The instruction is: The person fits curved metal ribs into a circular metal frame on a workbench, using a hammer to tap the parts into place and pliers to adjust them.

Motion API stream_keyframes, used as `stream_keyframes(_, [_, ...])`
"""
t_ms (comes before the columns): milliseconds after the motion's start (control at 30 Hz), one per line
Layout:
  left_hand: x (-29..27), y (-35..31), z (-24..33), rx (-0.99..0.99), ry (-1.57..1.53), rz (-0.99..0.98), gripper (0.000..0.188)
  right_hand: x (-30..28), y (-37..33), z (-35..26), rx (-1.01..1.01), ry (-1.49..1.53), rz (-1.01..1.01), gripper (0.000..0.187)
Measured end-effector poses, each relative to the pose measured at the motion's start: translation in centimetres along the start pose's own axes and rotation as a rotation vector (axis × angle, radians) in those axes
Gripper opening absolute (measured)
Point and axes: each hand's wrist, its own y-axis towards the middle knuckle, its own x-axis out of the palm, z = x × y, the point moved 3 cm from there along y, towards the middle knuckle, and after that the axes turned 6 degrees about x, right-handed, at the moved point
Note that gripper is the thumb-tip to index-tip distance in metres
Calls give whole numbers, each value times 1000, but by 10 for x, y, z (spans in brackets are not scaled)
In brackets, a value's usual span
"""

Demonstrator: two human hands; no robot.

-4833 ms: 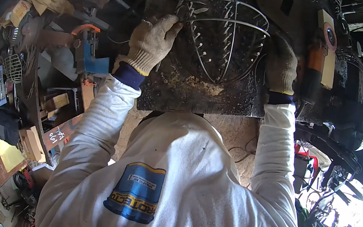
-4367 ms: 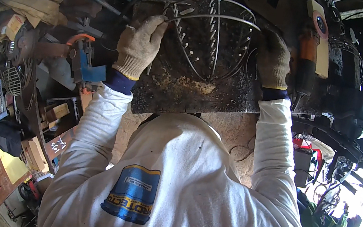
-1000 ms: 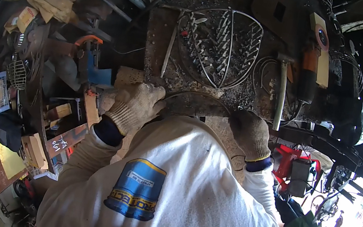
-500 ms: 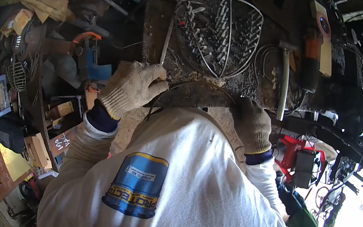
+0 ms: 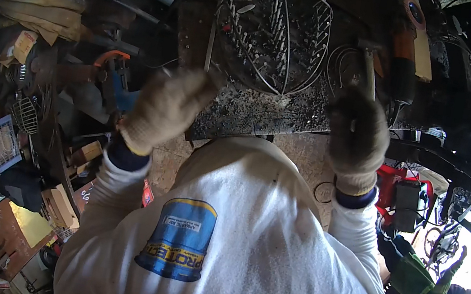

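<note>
fingers (image 5: 200, 88) apart from wire frame (image 5: 288, 48)

Both gloved and blurred, the left hand (image 5: 169, 104) and right hand (image 5: 362, 138) extend forward, well apart.

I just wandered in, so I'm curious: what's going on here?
Someone in a white top is at a dark, littered table. The left hand and right hand, in beige knitted gloves, are blurred near its front edge; whether they hold anything is unclear. Beyond them are a curved grey metal frame and rows of pegs.
</note>
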Motion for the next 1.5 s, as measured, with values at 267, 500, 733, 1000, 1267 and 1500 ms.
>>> stream_keyframes(267, [-84, 146, -108, -229, -284, 263, 36, 41, -1, 54, 539, 212, 23, 33])
stream_keyframes(500, [-2, 276, -155, -55, 629, 158, 34, 74, -17, 62, 647, -31, -187, 34])
stream_keyframes(733, [43, 261, -131, -52, 647, -289, 36, 78, -12, 51, 568, -55, -282, 29])
stream_keyframes(1000, [23, 208, -150, 813, 265, 425, 30, 77, -7, 48, 585, -72, -322, 28])
stream_keyframes(1267, [23, 102, -132, -86, -371, -49, 33, 81, -7, 59, 844, 110, -380, 28])
stream_keyframes(1500, [47, 113, -130, -117, -416, 192, 16, 82, -6, 58, 945, 220, -370, 25])
